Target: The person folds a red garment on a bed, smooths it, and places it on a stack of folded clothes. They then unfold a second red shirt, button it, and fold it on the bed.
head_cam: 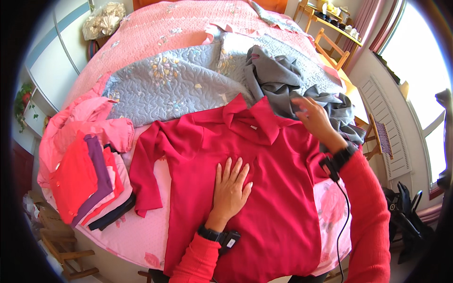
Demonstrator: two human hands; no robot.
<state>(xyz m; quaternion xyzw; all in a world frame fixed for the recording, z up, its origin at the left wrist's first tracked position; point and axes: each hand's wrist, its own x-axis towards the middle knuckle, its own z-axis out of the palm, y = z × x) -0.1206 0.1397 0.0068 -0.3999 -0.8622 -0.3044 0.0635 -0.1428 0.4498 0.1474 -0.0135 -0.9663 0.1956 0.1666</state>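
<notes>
A crimson long-sleeved garment with a collar lies spread face down or up, I cannot tell which, over the near edge of the bed. My left hand rests flat on its middle, fingers apart. Above the garment's right shoulder is my right hand, fingers somewhat spread and slightly blurred; nothing shows in its grasp. The collar points away from me, with a small white label inside. One sleeve stretches out at the left; the other is partly hidden behind my right forearm.
To the left sit a stack of folded clothes and a pink padded garment. A crumpled grey garment lies beyond my right hand on the blue quilted cover. Along the right stand a wooden chair and a radiator.
</notes>
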